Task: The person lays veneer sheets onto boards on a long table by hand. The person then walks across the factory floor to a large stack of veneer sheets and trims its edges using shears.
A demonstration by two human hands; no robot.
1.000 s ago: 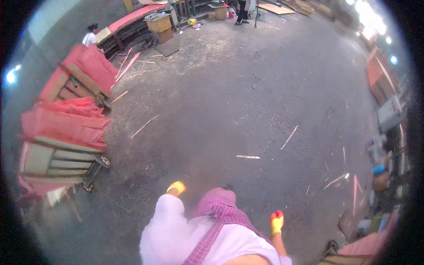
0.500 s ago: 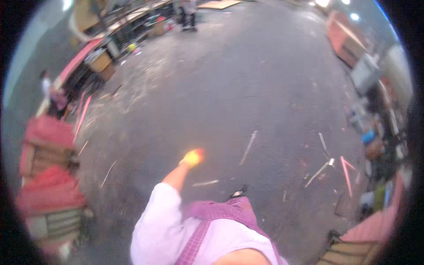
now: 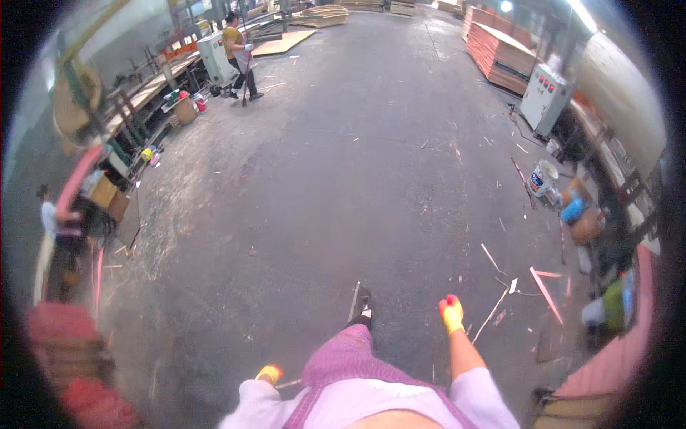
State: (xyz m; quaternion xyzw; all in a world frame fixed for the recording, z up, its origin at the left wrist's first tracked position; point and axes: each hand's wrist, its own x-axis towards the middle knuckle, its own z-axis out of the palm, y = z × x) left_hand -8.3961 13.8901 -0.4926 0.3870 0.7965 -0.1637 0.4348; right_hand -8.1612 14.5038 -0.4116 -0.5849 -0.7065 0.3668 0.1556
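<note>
I am walking over a grey workshop floor. My left hand, in a yellow glove, hangs low beside my hip with the fingers curled and nothing in it. Out to the right swings my right hand, gloved in yellow and red, fist closed and also empty. My dark shoe steps forward between them, beside a thin wood strip lying on the floor.
Wood slivers litter the floor at right, near a white bucket and a grey control cabinet. Red board stacks stand far right. One person works by a machine far left; another person stands at the left edge.
My view has turned from the red pallets on the left toward the open hall. My left hand has dropped back to my hip and my right hand has swung into view.
</note>
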